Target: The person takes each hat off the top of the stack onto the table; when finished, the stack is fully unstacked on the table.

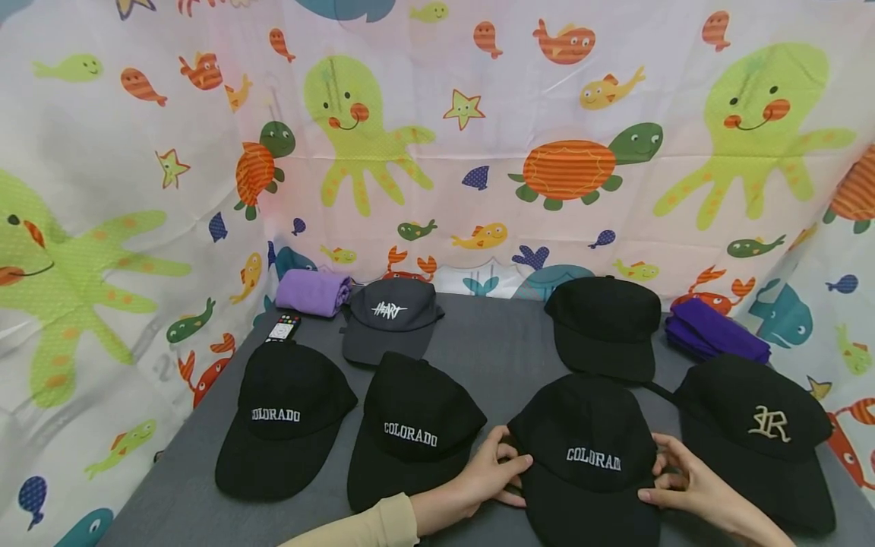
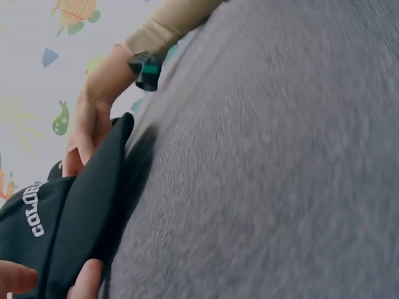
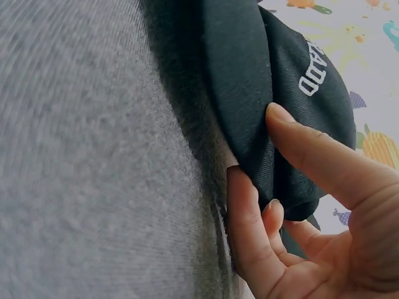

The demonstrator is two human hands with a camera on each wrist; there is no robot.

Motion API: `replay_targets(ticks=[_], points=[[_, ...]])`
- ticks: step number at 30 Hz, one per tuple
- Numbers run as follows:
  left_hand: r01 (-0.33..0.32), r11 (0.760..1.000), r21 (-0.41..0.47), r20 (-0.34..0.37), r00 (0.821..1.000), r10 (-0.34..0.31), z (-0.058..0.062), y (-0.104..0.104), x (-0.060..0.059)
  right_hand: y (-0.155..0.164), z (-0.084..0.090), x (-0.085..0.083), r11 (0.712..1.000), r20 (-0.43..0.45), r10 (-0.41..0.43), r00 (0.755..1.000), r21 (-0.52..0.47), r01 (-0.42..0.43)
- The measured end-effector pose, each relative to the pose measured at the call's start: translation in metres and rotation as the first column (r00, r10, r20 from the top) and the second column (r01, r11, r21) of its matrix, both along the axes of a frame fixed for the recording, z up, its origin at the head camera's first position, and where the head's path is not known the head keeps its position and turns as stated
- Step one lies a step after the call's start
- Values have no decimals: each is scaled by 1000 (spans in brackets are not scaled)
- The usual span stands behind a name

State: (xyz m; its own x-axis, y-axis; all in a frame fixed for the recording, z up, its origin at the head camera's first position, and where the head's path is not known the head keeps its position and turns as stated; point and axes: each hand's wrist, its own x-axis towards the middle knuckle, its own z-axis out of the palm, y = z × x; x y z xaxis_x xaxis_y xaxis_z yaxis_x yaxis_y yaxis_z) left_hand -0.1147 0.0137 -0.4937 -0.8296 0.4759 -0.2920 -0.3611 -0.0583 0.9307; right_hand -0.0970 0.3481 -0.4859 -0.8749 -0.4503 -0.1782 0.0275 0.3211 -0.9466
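While both our hands sit on the same cap, there's not much doubt which one we're busy with: it's the third COLORADO cap [image 1: 591, 456], the black one nearest our body in the front row on the grey table [image 1: 492, 342]. Our left hand [image 1: 488, 475] pinches the cap's left edge where crown meets brim, and our right hand [image 1: 683, 482] does the same on the right edge. In the right wrist view the thumb and fingers [image 3: 312, 156] are clearly wrapped over the brim's fabric, so that's a real grip, not just a touch.

The bit that matters: the cap lies straight between the two hands, with the brim pointing back at us and the crown facing away, so its long axis runs front to back and we're holding it across the short way. Neither hand is nearer, it's pretty even.

Just to its left is the second COLORADO cap [image 1: 413, 433], nearly touching our left hand, and to its right the cap with the gold monogram [image 1: 766, 425], close to our right hand.
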Motion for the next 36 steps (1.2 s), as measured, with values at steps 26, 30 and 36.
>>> replay_targets(ticks=[26, 30, 36], points=[[297, 955, 2, 37, 954, -297, 16, -45, -17, -5, -10, 1, 997, -290, -75, 954, -5, 77], [304, 952, -26, 31, 952, -303, 16, -44, -19, -4, -9, -2, 999, -298, -44, 954, -2, 46], [325, 945, -31, 29, 946, -324, 24, -48, -23, 5, 3, -7, 998, -294, 52, 954, 33, -44]])
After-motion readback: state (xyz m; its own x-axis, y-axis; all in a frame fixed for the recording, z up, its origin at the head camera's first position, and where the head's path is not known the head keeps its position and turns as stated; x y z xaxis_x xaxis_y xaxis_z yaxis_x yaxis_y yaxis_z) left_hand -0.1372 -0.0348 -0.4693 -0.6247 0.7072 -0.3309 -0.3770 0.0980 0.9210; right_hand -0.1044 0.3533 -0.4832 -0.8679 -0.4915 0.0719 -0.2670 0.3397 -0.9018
